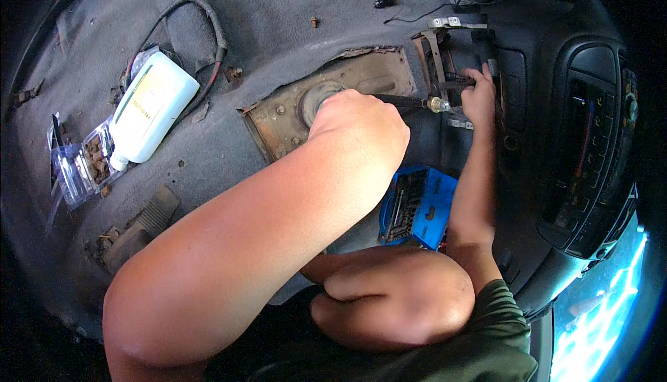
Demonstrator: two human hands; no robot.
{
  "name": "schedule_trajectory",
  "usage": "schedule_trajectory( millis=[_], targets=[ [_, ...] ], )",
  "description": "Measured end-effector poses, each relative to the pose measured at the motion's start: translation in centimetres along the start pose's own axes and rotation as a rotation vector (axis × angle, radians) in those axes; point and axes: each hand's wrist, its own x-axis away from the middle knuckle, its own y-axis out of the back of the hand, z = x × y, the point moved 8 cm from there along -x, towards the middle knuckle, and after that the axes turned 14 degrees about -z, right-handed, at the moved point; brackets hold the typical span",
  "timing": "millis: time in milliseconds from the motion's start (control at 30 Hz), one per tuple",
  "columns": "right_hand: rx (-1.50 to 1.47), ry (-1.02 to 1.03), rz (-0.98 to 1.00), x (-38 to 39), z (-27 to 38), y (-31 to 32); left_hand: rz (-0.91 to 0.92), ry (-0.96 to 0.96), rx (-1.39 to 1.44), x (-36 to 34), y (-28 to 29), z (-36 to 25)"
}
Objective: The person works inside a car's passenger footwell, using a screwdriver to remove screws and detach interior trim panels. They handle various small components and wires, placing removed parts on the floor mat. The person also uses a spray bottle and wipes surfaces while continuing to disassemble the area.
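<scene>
A bent knee (410, 299) is closest, and just past it sits a blue tool case (434, 210), open, with dark tools in it. On the gray carpet (264, 31), toward its left edge, a white bottle (156, 108) lies on its side. Its cap end is next to a clear plastic pack (68, 172) with small brown bits in it. Near the middle of the carpet there is a dirty metal plate (379, 69). A gray round base (316, 98) sits on it, partly hidden under the left hand (358, 121). That hand is curled up like a fist, but I cannot tell what its fingers hold, because they are tucked out of sight. A black rod (406, 103) comes out from beside the left hand and goes past the plate's right edge, with a shiny metal end (438, 105). Farther right, the right hand (478, 97) is up by a metal frame (435, 59), next to the black dashboard (511, 80). Its fingers are partly bent, and I cannot tell if they hold anything. Toward the carpet's far edge lie a tiny brown piece (314, 22) and a small black piece (384, 1).
</scene>
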Motion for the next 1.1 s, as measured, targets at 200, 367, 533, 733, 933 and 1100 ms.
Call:
schedule_trajectory(
  millis=[200,367,533,733,933,1100],
  targets=[
    [0.069,-0.248,0.073,-1.6,1.4,0.2,0.031,0.000,-0.009,-0.2,-0.3,0.0],
    [0.008,-0.243,0.125,-2.5,1.3,-0.7,0.037,0.034,0.002,-0.3,-0.4,0.3],
    [0.090,0.083,0.012,0.3,-1.1,-0.9,-0.012,0.037,-0.003,-0.1,0.0,0.5],
    [0.104,0.001,-0.020,1.1,0.0,0.7,0.009,0.027,0.002,-0.1,0.2,0.2],
    [-0.026,-0.258,0.098,-3.2,4.0,0.1,0.017,0.060,-0.052,0.4,0.2,0.5],
    [-0.140,-0.015,-0.002,-0.5,-0.2,0.1,0.022,0.126,-0.084,-0.8,-0.3,1.3]
  ],
)
